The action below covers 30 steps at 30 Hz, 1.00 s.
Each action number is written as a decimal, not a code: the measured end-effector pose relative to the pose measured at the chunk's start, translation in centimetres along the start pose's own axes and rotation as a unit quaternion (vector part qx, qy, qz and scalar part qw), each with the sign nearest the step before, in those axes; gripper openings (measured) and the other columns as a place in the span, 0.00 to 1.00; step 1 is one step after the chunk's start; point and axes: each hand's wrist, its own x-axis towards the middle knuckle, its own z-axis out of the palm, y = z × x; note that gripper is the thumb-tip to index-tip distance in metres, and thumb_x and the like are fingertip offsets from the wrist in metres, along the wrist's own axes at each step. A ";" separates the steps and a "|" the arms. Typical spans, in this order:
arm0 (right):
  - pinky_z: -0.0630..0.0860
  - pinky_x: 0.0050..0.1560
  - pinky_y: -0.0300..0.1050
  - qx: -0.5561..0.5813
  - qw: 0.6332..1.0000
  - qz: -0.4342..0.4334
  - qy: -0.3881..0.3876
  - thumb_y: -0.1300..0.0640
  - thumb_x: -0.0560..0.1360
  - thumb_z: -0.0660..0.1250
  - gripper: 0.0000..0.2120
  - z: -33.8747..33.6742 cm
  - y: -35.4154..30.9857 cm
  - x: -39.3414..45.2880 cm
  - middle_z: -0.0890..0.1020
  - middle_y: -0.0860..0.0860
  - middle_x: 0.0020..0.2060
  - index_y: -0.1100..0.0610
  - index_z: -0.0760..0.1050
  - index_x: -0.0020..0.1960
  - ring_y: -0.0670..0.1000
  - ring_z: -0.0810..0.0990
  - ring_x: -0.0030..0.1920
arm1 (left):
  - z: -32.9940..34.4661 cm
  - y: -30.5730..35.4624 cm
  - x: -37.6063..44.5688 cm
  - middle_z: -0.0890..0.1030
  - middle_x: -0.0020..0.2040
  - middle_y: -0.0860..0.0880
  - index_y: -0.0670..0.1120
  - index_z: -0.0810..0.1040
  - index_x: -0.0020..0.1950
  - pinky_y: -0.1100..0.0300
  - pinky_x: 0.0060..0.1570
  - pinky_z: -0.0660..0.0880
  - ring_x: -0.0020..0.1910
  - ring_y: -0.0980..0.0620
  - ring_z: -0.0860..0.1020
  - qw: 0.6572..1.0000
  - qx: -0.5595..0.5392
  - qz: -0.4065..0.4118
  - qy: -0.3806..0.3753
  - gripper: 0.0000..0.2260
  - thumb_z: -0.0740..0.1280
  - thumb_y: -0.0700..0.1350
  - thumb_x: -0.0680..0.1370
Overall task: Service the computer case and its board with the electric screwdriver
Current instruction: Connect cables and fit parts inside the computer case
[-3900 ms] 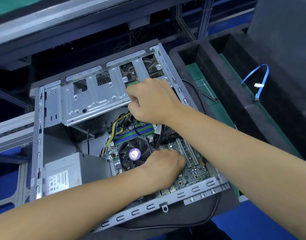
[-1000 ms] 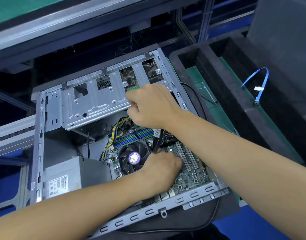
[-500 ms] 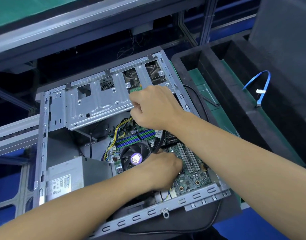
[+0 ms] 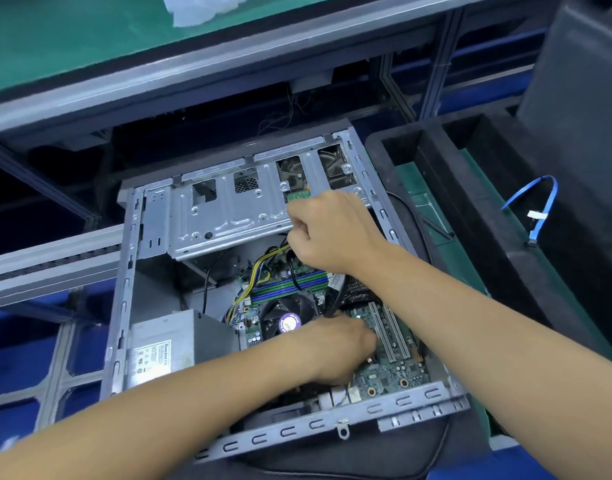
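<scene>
The open grey computer case point(image 4: 124, 306) lies on its side with the green board point(image 4: 394, 372) and a black fan point(image 4: 287, 320) inside. My right hand point(image 4: 335, 233) is a fist in front of the metal drive cage point(image 4: 228, 216). It grips the dark electric screwdriver point(image 4: 337, 294), whose shaft slants down to the board; the handle is hidden in the fist. My left hand point(image 4: 335, 351) lies over the board beside the fan. Its fingers curl round the shaft's lower end by the white slots point(image 4: 387, 334). The tip is hidden.
A grey power supply point(image 4: 162, 348) fills the case's near-left corner. Yellow and black wires point(image 4: 263, 265) run over the memory sticks. A black foam tray point(image 4: 436, 161) stands to the right, with a blue cable point(image 4: 540, 209) on it. A green-topped bench point(image 4: 72, 46) crosses the back.
The view has tilted up, so the case sits lower in frame. Both hands stay in the same places on the screwdriver and board, with only slight shifts.
</scene>
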 end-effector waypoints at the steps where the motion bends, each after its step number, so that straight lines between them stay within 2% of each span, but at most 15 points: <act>1: 0.58 0.30 0.43 0.009 1.000 -0.004 0.005 0.57 0.66 0.55 0.07 0.0 -0.1 -0.1 0.66 0.52 0.24 0.58 0.66 0.33 0.54 0.61 0.26 | -0.3 -0.1 -0.3 0.65 0.32 0.48 0.37 0.75 0.45 0.59 0.26 0.65 0.36 0.45 0.71 1.000 -0.009 0.009 -0.003 0.05 0.66 0.32 0.71; 4: 0.55 0.29 0.40 0.048 0.998 -0.007 0.050 0.60 0.65 0.58 0.05 -0.2 -0.5 -0.4 0.60 0.48 0.21 0.58 0.64 0.31 0.54 0.59 0.24 | -1.8 -0.6 -1.8 0.81 0.43 0.45 0.41 0.79 0.58 0.61 0.41 0.73 0.45 0.46 0.78 0.992 -0.114 0.042 0.020 0.15 0.64 0.33 0.72; 5: 0.55 0.29 0.40 0.054 0.996 -0.006 0.069 0.61 0.64 0.59 0.05 -0.3 -0.7 -0.6 0.60 0.49 0.21 0.58 0.65 0.30 0.54 0.59 0.24 | -2.5 -0.8 -2.5 0.83 0.48 0.46 0.43 0.80 0.58 0.64 0.45 0.73 0.46 0.50 0.79 0.984 -0.166 0.058 0.039 0.15 0.64 0.34 0.73; 7: 0.57 0.28 0.41 0.049 0.995 -0.003 0.092 0.63 0.63 0.61 0.05 -0.6 -1.1 -0.9 0.63 0.53 0.20 0.61 0.67 0.29 0.55 0.59 0.23 | -3.8 -1.1 -4.1 0.84 0.50 0.50 0.44 0.82 0.55 0.67 0.47 0.73 0.45 0.56 0.79 0.961 -0.254 0.081 0.071 0.11 0.66 0.38 0.75; 9: 0.60 0.25 0.43 0.033 0.995 0.001 0.091 0.64 0.63 0.62 0.04 -0.8 -1.6 -1.2 0.67 0.55 0.20 0.63 0.69 0.30 0.59 0.63 0.21 | -4.5 -1.7 -5.7 0.84 0.45 0.51 0.44 0.83 0.52 0.65 0.45 0.75 0.42 0.55 0.79 0.936 -0.327 0.072 0.108 0.07 0.68 0.42 0.76; 11: 0.64 0.26 0.45 0.005 0.997 0.014 0.080 0.63 0.64 0.63 0.04 -1.0 -1.8 -1.3 0.72 0.56 0.22 0.63 0.72 0.33 0.60 0.69 0.23 | -4.7 -2.6 -7.3 0.84 0.41 0.51 0.45 0.83 0.47 0.54 0.41 0.77 0.40 0.48 0.80 0.906 -0.392 0.031 0.157 0.06 0.69 0.46 0.76; 12: 0.65 0.28 0.46 -0.011 0.997 0.022 0.070 0.62 0.66 0.63 0.04 -1.1 -1.9 -1.3 0.75 0.57 0.24 0.63 0.74 0.35 0.61 0.72 0.26 | -4.7 -3.1 -8.1 0.84 0.39 0.50 0.45 0.83 0.44 0.52 0.41 0.77 0.39 0.47 0.80 0.893 -0.407 0.009 0.190 0.07 0.69 0.47 0.76; 14: 0.64 0.32 0.47 -0.029 0.998 0.036 0.043 0.62 0.71 0.65 0.03 -1.3 -2.4 -1.2 0.79 0.56 0.29 0.61 0.76 0.39 0.60 0.75 0.32 | -4.2 -4.2 -9.5 0.83 0.35 0.52 0.45 0.83 0.39 0.61 0.38 0.75 0.34 0.55 0.78 0.868 -0.414 -0.030 0.272 0.08 0.70 0.48 0.75; 16: 0.62 0.34 0.47 -0.030 0.998 0.038 0.031 0.60 0.73 0.65 0.03 -1.4 -3.6 -1.0 0.81 0.55 0.33 0.59 0.77 0.42 0.59 0.74 0.36 | -3.6 -5.0 -10.9 0.80 0.29 0.55 0.46 0.81 0.35 0.69 0.31 0.68 0.27 0.60 0.72 0.828 -0.428 -0.074 0.355 0.09 0.72 0.47 0.73; 18: 0.62 0.36 0.47 -0.033 0.999 0.038 0.020 0.59 0.74 0.63 0.05 -1.2 -5.4 -0.5 0.82 0.55 0.37 0.58 0.77 0.45 0.59 0.76 0.39 | -2.9 -5.8 -12.2 0.76 0.27 0.56 0.43 0.80 0.34 0.68 0.29 0.66 0.26 0.59 0.69 0.794 -0.433 -0.107 0.412 0.08 0.74 0.45 0.71; 21: 0.65 0.39 0.48 -0.026 0.998 0.055 0.010 0.59 0.77 0.59 0.09 -0.4 -8.7 0.3 0.83 0.57 0.44 0.57 0.79 0.50 0.60 0.78 0.46 | -1.7 -6.7 -14.4 0.77 0.29 0.53 0.40 0.79 0.37 0.64 0.32 0.68 0.28 0.58 0.71 0.775 -0.438 -0.118 0.441 0.06 0.74 0.40 0.71; 23: 0.67 0.40 0.48 -0.009 0.998 0.057 0.002 0.60 0.78 0.58 0.10 0.3 -10.9 0.6 0.83 0.56 0.47 0.57 0.79 0.51 0.60 0.77 0.47 | -0.7 -7.2 -16.1 0.78 0.30 0.51 0.41 0.79 0.36 0.63 0.33 0.69 0.29 0.57 0.72 0.755 -0.451 -0.111 0.463 0.05 0.73 0.37 0.71; 25: 0.69 0.40 0.48 0.016 0.998 0.055 -0.010 0.61 0.78 0.57 0.10 0.9 -13.2 0.8 0.82 0.56 0.47 0.57 0.78 0.50 0.58 0.76 0.45 | 0.5 -7.9 -17.8 0.79 0.30 0.53 0.43 0.81 0.37 0.66 0.33 0.70 0.29 0.59 0.74 0.730 -0.469 -0.099 0.488 0.05 0.72 0.36 0.72; 27: 0.68 0.40 0.48 0.026 0.999 0.039 -0.023 0.61 0.78 0.58 0.08 1.7 -15.5 1.1 0.79 0.53 0.45 0.57 0.76 0.47 0.58 0.76 0.44 | 1.9 -8.9 -19.2 0.80 0.33 0.54 0.45 0.81 0.38 0.69 0.33 0.70 0.31 0.61 0.75 0.676 -0.463 -0.141 0.556 0.04 0.71 0.38 0.73; 30: 0.69 0.41 0.48 0.024 0.998 -0.003 -0.052 0.59 0.78 0.58 0.06 3.4 -18.8 1.2 0.76 0.51 0.45 0.55 0.74 0.46 0.57 0.76 0.45 | 4.5 -11.1 -20.5 0.81 0.39 0.51 0.48 0.80 0.41 0.64 0.38 0.74 0.37 0.55 0.77 0.563 -0.452 -0.251 0.645 0.04 0.68 0.40 0.75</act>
